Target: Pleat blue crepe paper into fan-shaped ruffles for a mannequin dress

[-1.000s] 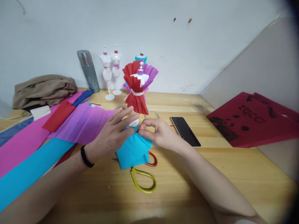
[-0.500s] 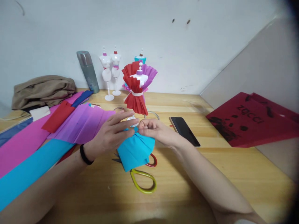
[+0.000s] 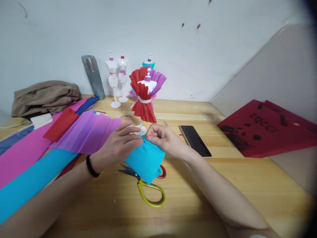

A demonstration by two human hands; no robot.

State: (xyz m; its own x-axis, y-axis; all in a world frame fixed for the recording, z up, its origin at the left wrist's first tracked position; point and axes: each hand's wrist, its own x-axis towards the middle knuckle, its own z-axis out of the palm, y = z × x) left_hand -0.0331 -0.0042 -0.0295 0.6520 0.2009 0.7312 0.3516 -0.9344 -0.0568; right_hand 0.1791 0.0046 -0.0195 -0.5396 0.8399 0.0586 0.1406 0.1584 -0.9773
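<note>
Between my hands, above the wooden table, hangs a piece of blue crepe paper [image 3: 145, 160], gathered at its top edge and fanned out below. My right hand [image 3: 163, 137] pinches the gathered top with thumb and bent fingers. My left hand [image 3: 122, 140] holds the same edge from the left between thumb and fingers, its upper fingers stretched out. Scissors with yellow and red handles [image 3: 151, 195] lie under the paper, which partly hides them. Just beyond my hands stands a small white mannequin [image 3: 148, 85] dressed in pleated red and purple paper, tied with a white band.
Two bare mannequins [image 3: 113, 79] and a grey bottle [image 3: 92, 77] stand by the wall. Purple paper [image 3: 86, 132], a blue roll [image 3: 42, 180] and brown cloth [image 3: 46, 97] lie left. A phone [image 3: 195, 140] and a red paper bag [image 3: 267, 132] are at right.
The lower part of the blue paper has swung slightly to the right, uncovering more of the scissor blades. Both hands keep their hold on the gathered edge.
</note>
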